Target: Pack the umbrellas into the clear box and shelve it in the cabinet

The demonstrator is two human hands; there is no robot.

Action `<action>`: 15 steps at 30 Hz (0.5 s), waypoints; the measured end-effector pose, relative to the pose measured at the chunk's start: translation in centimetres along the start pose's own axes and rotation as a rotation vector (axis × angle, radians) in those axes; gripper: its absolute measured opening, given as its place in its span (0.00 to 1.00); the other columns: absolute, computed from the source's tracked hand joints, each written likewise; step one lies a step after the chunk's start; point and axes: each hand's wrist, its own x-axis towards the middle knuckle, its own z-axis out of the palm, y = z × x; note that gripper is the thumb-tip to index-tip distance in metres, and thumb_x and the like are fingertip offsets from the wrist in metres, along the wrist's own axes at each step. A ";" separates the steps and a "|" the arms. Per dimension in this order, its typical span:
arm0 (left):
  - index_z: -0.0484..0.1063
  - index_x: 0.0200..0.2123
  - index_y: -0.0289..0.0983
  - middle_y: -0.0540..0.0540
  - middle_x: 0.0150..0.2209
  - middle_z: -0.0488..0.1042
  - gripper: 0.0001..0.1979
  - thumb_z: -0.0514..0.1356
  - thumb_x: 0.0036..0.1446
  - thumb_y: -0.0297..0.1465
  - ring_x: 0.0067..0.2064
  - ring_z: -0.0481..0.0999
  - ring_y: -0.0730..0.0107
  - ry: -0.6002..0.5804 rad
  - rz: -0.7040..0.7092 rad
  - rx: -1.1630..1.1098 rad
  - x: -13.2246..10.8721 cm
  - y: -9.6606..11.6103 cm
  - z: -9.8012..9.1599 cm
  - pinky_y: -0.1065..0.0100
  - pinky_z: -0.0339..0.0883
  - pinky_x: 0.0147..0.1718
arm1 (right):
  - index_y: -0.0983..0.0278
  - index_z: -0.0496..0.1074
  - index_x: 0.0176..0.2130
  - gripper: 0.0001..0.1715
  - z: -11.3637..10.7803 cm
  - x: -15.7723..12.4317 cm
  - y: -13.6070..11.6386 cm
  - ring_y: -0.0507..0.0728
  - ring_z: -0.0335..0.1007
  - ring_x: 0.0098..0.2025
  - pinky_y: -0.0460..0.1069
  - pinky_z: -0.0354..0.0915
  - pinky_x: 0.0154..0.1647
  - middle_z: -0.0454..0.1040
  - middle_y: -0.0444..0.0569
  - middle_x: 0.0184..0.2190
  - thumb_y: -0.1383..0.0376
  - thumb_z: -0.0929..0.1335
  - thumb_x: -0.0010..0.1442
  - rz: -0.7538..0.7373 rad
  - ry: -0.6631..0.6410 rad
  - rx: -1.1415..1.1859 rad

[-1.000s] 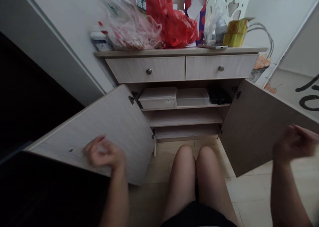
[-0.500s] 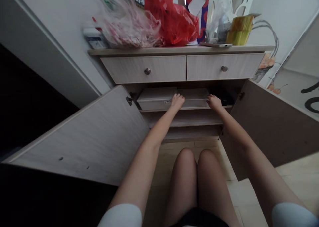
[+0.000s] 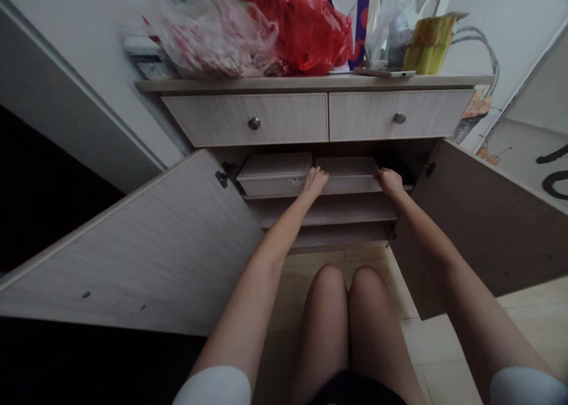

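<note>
A translucent plastic storage box (image 3: 348, 169) sits on the upper shelf inside the cabinet. My left hand (image 3: 316, 181) is closed around its left front corner, and my right hand (image 3: 390, 182) grips its right front corner. Just left of it stands a second pale lidded box (image 3: 277, 171) with a small label on its front, near my left fingers. Dark items (image 3: 394, 163) lie in shadow behind my right hand; their kind cannot be made out.
Two cabinet doors, left (image 3: 151, 245) and right (image 3: 483, 227), swing outward on either side of my arms. Above are two drawers with round knobs (image 3: 254, 123). On the cabinet top lie a red plastic bag (image 3: 302, 32), a clear bag (image 3: 217, 38) and a yellow container (image 3: 428, 44).
My right hand has shifted slightly to the right along with the box's right edge. The view has moved a little closer to the cabinet.
</note>
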 end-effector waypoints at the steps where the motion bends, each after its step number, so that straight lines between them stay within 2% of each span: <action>1: 0.77 0.36 0.33 0.33 0.39 0.77 0.14 0.51 0.63 0.21 0.50 0.69 0.54 0.009 0.006 -0.012 -0.5 0.2 -0.3 0.56 0.55 0.50 | 0.64 0.77 0.47 0.20 -0.3 -0.5 0.3 0.58 0.72 0.44 0.46 0.61 0.35 0.76 0.57 0.46 0.63 0.59 0.69 -0.009 0.014 0.000; 4: 0.77 0.39 0.34 0.36 0.39 0.77 0.14 0.50 0.65 0.25 0.48 0.69 0.54 0.032 0.037 -0.004 -2.6 1.1 -1.3 0.56 0.57 0.47 | 0.65 0.77 0.46 0.19 -1.5 -2.6 0.9 0.58 0.70 0.45 0.47 0.59 0.34 0.76 0.56 0.45 0.64 0.59 0.68 -0.060 0.055 0.010; 7: 0.77 0.39 0.35 0.37 0.38 0.77 0.14 0.50 0.66 0.27 0.45 0.69 0.55 0.064 0.089 0.028 -5.7 2.0 -2.4 0.57 0.57 0.44 | 0.64 0.78 0.45 0.18 -2.4 -5.7 1.0 0.58 0.70 0.45 0.47 0.59 0.35 0.76 0.55 0.44 0.63 0.60 0.68 -0.110 0.087 0.041; 12: 0.77 0.43 0.37 0.39 0.38 0.77 0.14 0.51 0.66 0.30 0.44 0.70 0.56 0.128 0.172 0.018 -12.6 3.9 -4.4 0.58 0.58 0.40 | 0.62 0.78 0.42 0.15 -2.6 -12.9 0.8 0.57 0.71 0.42 0.46 0.61 0.37 0.76 0.52 0.39 0.63 0.63 0.68 -0.194 0.138 0.132; 15: 0.77 0.44 0.38 0.40 0.36 0.77 0.14 0.51 0.67 0.30 0.43 0.70 0.57 0.133 0.225 0.014 -17.3 5.1 -4.6 0.59 0.58 0.38 | 0.61 0.78 0.41 0.14 -1.8 -17.6 0.4 0.56 0.71 0.41 0.46 0.62 0.39 0.76 0.51 0.36 0.63 0.63 0.68 -0.253 0.148 0.192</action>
